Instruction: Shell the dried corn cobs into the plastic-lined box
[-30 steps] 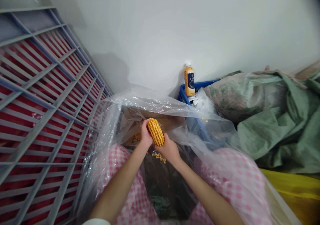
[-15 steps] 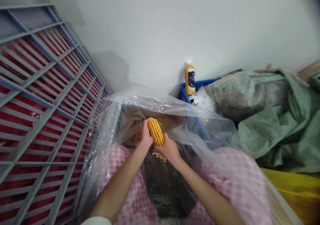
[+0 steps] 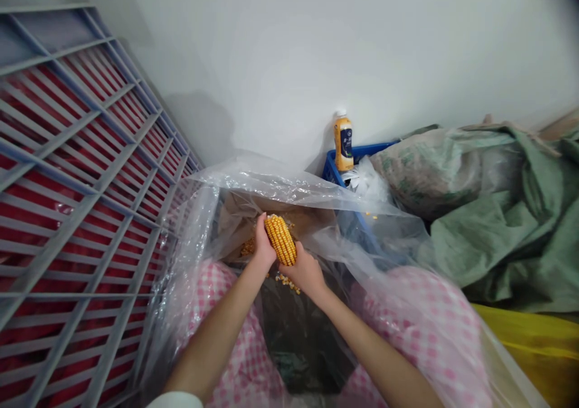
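A yellow ear of corn [image 3: 281, 240], its rows of kernels mostly full, is tilted between my two hands. My left hand [image 3: 264, 244] grips its upper left side, with the thumb up near the pale end. Around the lower end my right hand [image 3: 306, 271] is closed, its fingers partly hidden under the cob. Both hands are over a box lined with a clear plastic sheet [image 3: 289, 189]. Loose corn kernels [image 3: 287, 283] lie just below the hands, and more kernels [image 3: 247, 247] show to the left inside the box.
A slatted plastic crate [image 3: 97, 197] stands close on the left. At the back right, a yellow bottle [image 3: 344, 143] rests at a blue basket [image 3: 332, 169]. Green sacking [image 3: 502, 233] and a yellow bag [image 3: 534, 341] fill the right. My knees in pink checks flank the box.
The top of the corn ear has shifted slightly left, together with my left hand. My right hand stays nearly in place at the lower end.
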A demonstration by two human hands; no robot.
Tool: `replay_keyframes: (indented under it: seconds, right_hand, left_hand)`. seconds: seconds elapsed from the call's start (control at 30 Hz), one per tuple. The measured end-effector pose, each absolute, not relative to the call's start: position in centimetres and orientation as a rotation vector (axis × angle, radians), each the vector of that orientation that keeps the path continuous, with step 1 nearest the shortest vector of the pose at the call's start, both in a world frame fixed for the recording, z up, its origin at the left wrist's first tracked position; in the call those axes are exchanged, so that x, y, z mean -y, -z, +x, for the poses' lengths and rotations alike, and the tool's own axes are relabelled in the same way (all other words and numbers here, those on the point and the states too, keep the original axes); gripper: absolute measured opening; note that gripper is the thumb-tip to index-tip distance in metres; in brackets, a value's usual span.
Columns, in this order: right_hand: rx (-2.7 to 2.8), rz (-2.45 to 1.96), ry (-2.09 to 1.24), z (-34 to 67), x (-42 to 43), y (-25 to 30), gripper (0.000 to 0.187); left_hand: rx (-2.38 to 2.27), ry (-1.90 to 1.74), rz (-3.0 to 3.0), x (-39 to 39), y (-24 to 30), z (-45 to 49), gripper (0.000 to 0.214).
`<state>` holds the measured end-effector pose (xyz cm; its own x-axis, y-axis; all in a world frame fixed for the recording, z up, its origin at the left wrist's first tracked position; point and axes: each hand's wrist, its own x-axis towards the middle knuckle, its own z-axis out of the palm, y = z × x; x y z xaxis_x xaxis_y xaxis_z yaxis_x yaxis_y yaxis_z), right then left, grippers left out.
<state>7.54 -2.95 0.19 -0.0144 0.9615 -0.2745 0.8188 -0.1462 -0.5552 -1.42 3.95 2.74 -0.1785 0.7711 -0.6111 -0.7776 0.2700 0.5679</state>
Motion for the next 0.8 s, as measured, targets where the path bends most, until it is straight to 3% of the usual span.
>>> replay_keyframes:
  seconds: [0.8]
  right_hand:
    - [1.839,-2.014,-0.878,7.8,2.7,-0.7,0.034]
  left_hand:
    - [-1.019,-1.423,0.046,-4.3,-2.2,-1.2,0.005]
